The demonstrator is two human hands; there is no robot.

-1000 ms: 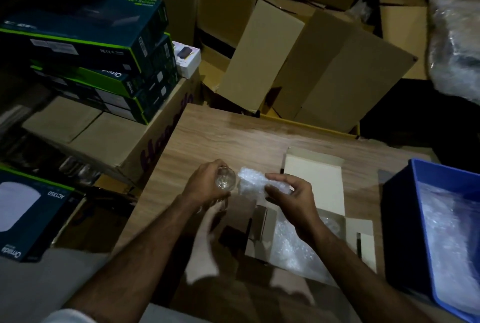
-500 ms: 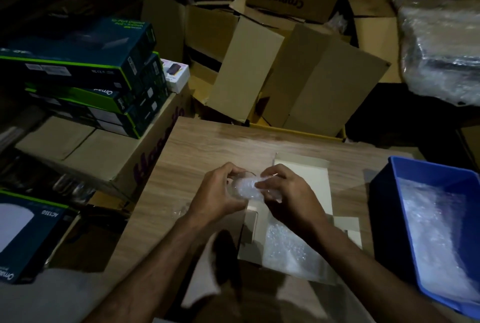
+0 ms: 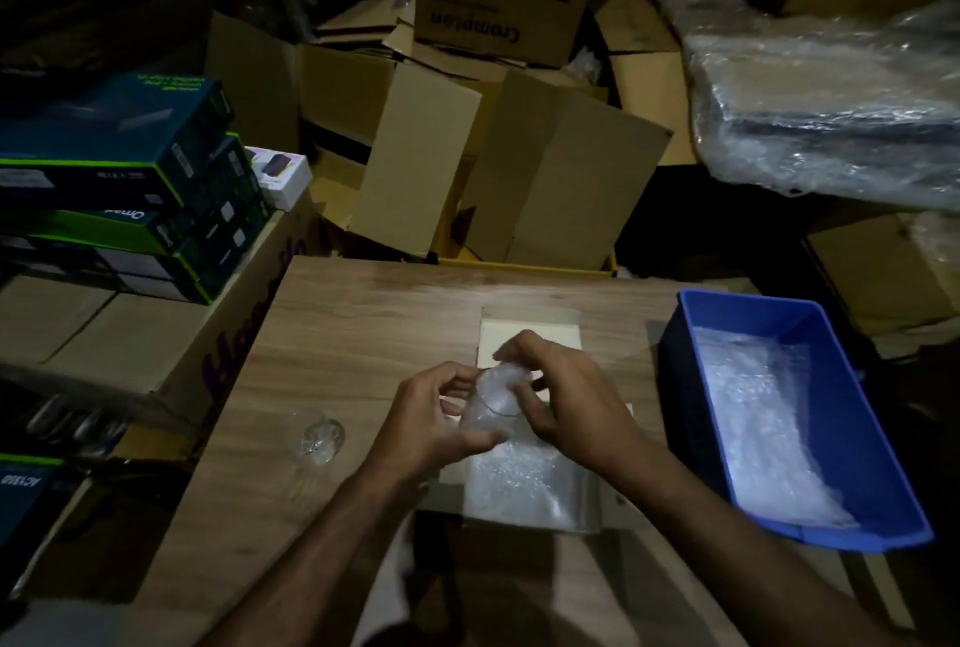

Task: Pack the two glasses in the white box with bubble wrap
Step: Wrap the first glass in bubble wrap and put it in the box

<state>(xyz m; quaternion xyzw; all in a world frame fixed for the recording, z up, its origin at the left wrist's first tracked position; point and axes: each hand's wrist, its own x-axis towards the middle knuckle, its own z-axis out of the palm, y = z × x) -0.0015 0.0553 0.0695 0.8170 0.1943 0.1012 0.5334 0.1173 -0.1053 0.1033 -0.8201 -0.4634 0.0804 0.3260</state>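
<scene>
My left hand (image 3: 431, 417) grips a clear glass (image 3: 491, 410) above the open white box (image 3: 530, 334) on the wooden table. A wad of bubble wrap (image 3: 501, 381) sits in the glass's mouth, and my right hand (image 3: 566, 402) curls its fingers around that wad. More bubble wrap (image 3: 519, 485) lines the box below my hands. A second clear glass (image 3: 322, 438) lies on the table to the left of my left hand, apart from it.
A blue bin (image 3: 769, 313) holding bubble wrap stands at the table's right edge. Stacked dark product boxes (image 3: 130, 168) and brown cartons (image 3: 498, 168) crowd the left and far side. A plastic-wrapped bundle (image 3: 831, 116) sits at the upper right.
My hands came together; the bubble wrap in my right hand went from beside the glass into its mouth. The view tilted, bringing the second glass on the table into sight.
</scene>
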